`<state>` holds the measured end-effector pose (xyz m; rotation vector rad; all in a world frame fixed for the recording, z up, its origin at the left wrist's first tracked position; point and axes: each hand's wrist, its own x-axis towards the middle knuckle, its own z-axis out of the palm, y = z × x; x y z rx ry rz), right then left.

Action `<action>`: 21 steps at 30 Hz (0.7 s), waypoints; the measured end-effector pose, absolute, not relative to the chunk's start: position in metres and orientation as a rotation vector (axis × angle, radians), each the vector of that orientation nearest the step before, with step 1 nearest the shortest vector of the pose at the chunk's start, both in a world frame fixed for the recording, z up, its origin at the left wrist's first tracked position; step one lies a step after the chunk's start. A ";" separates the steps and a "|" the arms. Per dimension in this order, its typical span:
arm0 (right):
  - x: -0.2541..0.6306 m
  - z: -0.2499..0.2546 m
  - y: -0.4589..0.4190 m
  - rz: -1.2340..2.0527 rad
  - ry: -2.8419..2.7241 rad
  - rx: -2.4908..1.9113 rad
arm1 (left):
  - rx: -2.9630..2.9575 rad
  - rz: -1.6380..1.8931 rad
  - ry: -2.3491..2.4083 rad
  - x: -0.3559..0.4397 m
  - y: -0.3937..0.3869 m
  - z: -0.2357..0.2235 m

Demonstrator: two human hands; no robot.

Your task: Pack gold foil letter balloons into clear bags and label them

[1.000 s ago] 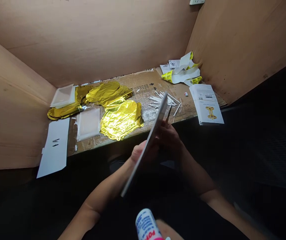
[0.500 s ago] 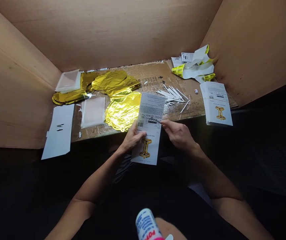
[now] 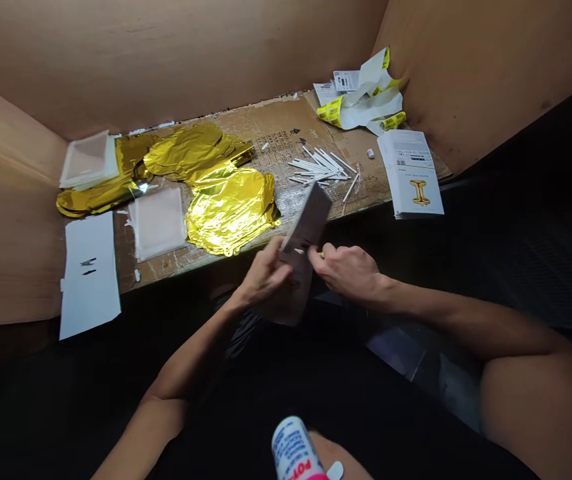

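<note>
My left hand [image 3: 266,275] is closed on the left edge of a printed card [image 3: 296,293], which is tilted and folded across its middle. Its printed face is in shadow. A bright gap shows at the fold. My right hand [image 3: 349,272] is at the card's right edge, its fingers wrapped round a thin tool [image 3: 321,255] of which only a bit of yellowish handle shows; the tip is hidden at the card. Beyond the card lie several white sticks [image 3: 322,167]. A stack of like cards [image 3: 416,193] with a gold balloon picture is on the right.
Gold foil balloons [image 3: 231,207] lie mid-left on the worktop [image 3: 281,113], beside clear plastic sleeves [image 3: 159,223]. A white card [image 3: 91,287] overhangs the front left edge. Crumpled label paper [image 3: 366,110] is at the back right. Board walls enclose three sides. A bottle [image 3: 296,450] stands close below.
The card turned from edge-on to face-up, and now tilts and bends at its middle. My right hand came out from behind it to its right edge. The view shifted too.
</note>
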<state>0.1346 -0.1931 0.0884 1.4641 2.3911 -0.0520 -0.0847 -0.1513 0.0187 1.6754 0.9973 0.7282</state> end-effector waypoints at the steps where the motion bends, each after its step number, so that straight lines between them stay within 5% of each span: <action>1: 0.135 0.090 -0.192 -0.096 2.379 1.431 | 1.696 0.667 0.970 -0.083 -0.153 0.017; 9: 0.153 0.121 -0.206 0.018 2.325 1.589 | 1.540 0.855 0.984 -0.093 -0.151 0.001; 21: 0.135 0.103 -0.220 0.090 2.554 1.510 | 1.280 1.033 0.933 -0.095 -0.162 0.015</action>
